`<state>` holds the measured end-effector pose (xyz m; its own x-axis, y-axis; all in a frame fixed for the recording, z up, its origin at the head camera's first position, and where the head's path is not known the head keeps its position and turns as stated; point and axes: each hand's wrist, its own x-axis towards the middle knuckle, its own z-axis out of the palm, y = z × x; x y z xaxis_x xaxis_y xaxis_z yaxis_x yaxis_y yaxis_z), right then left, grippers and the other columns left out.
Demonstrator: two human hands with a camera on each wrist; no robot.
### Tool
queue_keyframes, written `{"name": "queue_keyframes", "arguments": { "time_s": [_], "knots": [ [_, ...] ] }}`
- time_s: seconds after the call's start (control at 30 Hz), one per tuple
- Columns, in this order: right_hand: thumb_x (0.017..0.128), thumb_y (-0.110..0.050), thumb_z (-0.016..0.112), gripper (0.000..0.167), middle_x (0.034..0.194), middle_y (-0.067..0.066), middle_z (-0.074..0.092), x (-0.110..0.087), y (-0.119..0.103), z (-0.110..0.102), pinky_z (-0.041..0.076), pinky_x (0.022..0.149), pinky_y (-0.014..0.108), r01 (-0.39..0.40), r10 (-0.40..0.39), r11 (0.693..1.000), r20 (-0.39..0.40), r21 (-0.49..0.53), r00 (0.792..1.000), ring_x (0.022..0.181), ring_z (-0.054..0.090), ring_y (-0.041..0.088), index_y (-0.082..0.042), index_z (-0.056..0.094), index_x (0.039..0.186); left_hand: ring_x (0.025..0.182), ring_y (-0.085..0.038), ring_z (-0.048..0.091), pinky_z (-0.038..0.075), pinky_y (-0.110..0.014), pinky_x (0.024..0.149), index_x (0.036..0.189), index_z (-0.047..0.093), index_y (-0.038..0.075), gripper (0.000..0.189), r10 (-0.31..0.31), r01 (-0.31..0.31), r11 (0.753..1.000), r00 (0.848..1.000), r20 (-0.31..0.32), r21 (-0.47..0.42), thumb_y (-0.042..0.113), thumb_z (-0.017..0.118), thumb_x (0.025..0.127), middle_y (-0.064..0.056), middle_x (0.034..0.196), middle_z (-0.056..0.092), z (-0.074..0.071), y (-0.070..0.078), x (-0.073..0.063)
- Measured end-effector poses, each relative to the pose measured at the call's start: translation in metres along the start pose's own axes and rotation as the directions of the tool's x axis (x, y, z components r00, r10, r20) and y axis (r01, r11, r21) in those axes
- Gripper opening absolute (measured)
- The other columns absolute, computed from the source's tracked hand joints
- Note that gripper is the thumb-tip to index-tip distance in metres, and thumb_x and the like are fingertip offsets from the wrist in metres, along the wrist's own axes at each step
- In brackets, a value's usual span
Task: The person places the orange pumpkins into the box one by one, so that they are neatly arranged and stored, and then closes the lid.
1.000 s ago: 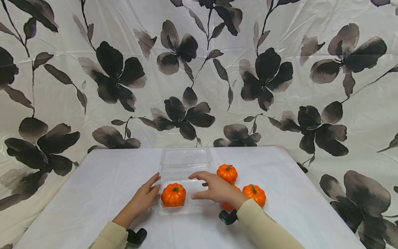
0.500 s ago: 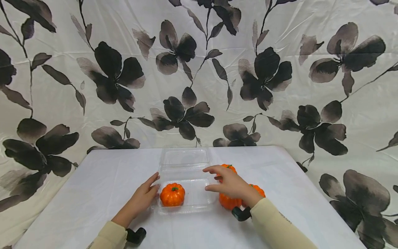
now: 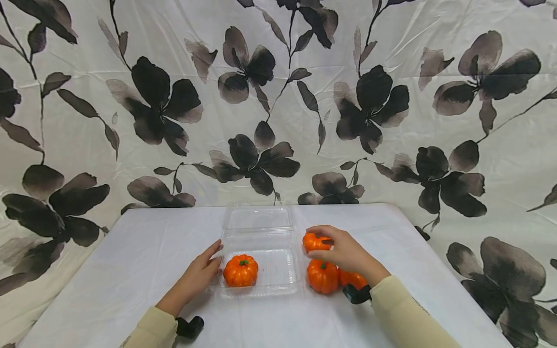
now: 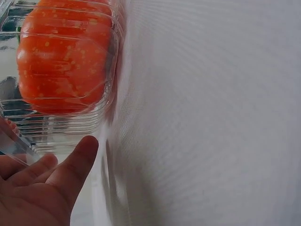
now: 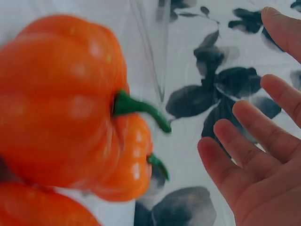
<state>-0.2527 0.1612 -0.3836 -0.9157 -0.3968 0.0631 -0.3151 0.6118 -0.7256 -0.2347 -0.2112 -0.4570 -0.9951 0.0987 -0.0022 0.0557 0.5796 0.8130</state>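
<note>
A clear plastic clamshell box [image 3: 276,270] lies on the table with its lid folded back. One orange toy pumpkin [image 3: 241,271] sits in the left part of its base. My left hand [image 3: 196,275] rests at the box's left side, fingers loosely extended; in the left wrist view its thumb [image 4: 77,172] is spread beside the plastic wall. To the right of the box my right hand [image 3: 348,252] hovers with spread fingers over the far pumpkin [image 3: 314,242], partly covering it. The right wrist view shows that palm [image 5: 268,197] holding nothing.
A near pumpkin [image 3: 322,277] stands close to the box's right side. Another pumpkin [image 3: 352,279] is partly hidden under the right wrist. A white cloth covers the table [image 3: 165,241], and a floral curtain [image 3: 313,169] hangs behind it.
My right hand has moved right, from above the box to above the far pumpkin, still holding nothing. The left hand and the pumpkin in the box have stayed in place.
</note>
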Motion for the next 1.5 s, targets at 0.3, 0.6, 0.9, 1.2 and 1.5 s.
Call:
{"name": "queue_keyframes", "arguments": {
  "time_s": [0.3, 0.6, 0.9, 1.2, 1.5],
  "knots": [
    [0.081, -0.046, 0.075, 0.057, 0.138, 0.001, 0.057, -0.008, 0.019, -0.013, 0.044, 0.105, 0.052, -0.015, 0.014, 0.999, -0.032, -0.032, 0.999, 0.129, 0.05, 0.03, -0.031, 0.056, 0.132, 0.13, -0.039, 0.05, 0.049, -0.046, 0.1, 0.155, 0.022, 0.01, 0.059, -0.019, 0.019, 1.0, 1.0, 0.001, -0.004, 0.022, 0.044, 0.102, -0.017, 0.154, 0.036, 0.0, 0.001, -0.001],
    [0.082, -0.042, 0.075, 0.06, 0.137, 0.003, 0.057, -0.021, 0.038, -0.026, 0.046, 0.104, 0.05, -0.026, 0.023, 0.998, -0.06, -0.065, 0.998, 0.128, 0.051, 0.031, -0.023, 0.054, 0.135, 0.131, -0.04, 0.049, 0.048, -0.046, 0.1, 0.155, 0.022, 0.009, 0.059, -0.016, 0.016, 1.0, 1.0, 0.002, -0.019, 0.021, 0.044, 0.102, -0.017, 0.154, 0.036, 0.001, 0.001, -0.001],
    [0.078, -0.046, 0.077, 0.064, 0.139, 0.003, 0.055, -0.03, 0.056, -0.034, 0.045, 0.104, 0.05, -0.027, 0.024, 0.997, -0.056, -0.066, 0.998, 0.13, 0.049, 0.032, -0.025, 0.054, 0.134, 0.131, -0.039, 0.05, 0.05, -0.044, 0.099, 0.155, 0.021, 0.01, 0.059, -0.016, 0.016, 0.999, 1.0, 0.004, -0.031, 0.021, 0.043, 0.102, -0.017, 0.154, 0.036, 0.001, 0.002, 0.0],
    [0.08, -0.034, 0.078, 0.059, 0.14, 0.003, 0.052, -0.036, 0.069, -0.039, 0.045, 0.103, 0.052, -0.018, 0.014, 0.997, -0.057, -0.073, 0.998, 0.13, 0.047, 0.035, -0.024, 0.054, 0.133, 0.131, -0.039, 0.049, 0.049, -0.046, 0.101, 0.155, 0.021, 0.009, 0.058, -0.008, 0.008, 1.0, 1.0, -0.001, -0.028, 0.019, 0.042, 0.101, -0.017, 0.154, 0.036, 0.001, 0.003, -0.002],
    [0.078, -0.036, 0.078, 0.067, 0.144, 0.005, 0.048, -0.041, 0.079, -0.04, 0.042, 0.105, 0.056, -0.072, 0.072, 0.996, -0.014, -0.059, 0.997, 0.132, 0.043, 0.037, -0.021, 0.05, 0.137, 0.13, -0.039, 0.05, 0.048, -0.047, 0.101, 0.155, 0.022, 0.009, 0.058, -0.003, 0.003, 1.0, 1.0, -0.002, -0.016, 0.019, 0.042, 0.101, -0.018, 0.154, 0.037, 0.001, 0.002, -0.001]
  ]
}}
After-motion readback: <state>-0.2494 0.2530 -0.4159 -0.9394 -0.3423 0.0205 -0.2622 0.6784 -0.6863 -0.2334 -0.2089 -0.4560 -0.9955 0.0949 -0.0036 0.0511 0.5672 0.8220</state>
